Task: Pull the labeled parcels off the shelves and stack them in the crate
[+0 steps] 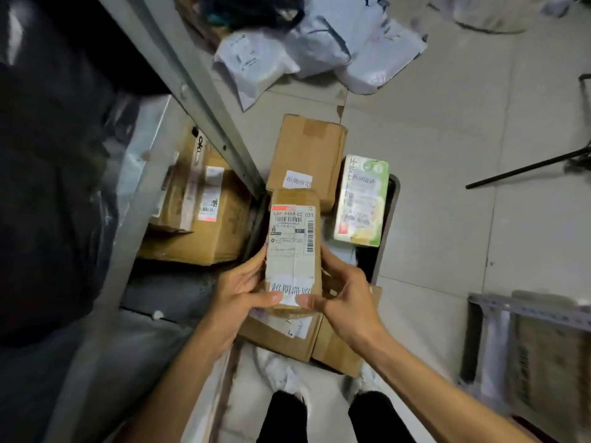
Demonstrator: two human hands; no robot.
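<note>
Head view, the only one: the labeled parcel (292, 247), a small oblong cardboard box, is held mid-frame above the crate (387, 225) and not yet set down. The shipping label faces up, and a second printed sticker sits at the near end. It is judged light, since it is carried by its near end alone with no visible strain. The carton is judged stiff enough for a side squeeze, though the edges look creased and tape-wrapped, so the faces may give a little. Tape and paper label could be slick, so hold is better taken on the long side walls than on the label. No fragile marking is seen; contents unknown. The left hand (243, 292) is wrapped on the left wall, fingers (256, 262) curled along it, thumb laid across the top by the near sticker. The right hand (343, 298) mirrors it, fingers (331, 257) curled up the right wall, thumb pressed on the top near edge. Both hands are clamped on the box, thumbs almost meeting. The crate is already part loaded: a brown carton (307, 151) at upper centre, a green-white box (363, 199) to its right by the rim, and a second brown carton (281, 334) under the hands. A free slot appears to lie between these, beneath the held parcel, so a flat lay is suggested. More labeled cartons (204, 219) sit on what appears to be the low shelf at left-centre, behind the shelf upright (198, 91). White poly mailers (319, 49) lie on the floor at the top of the frame.
</note>
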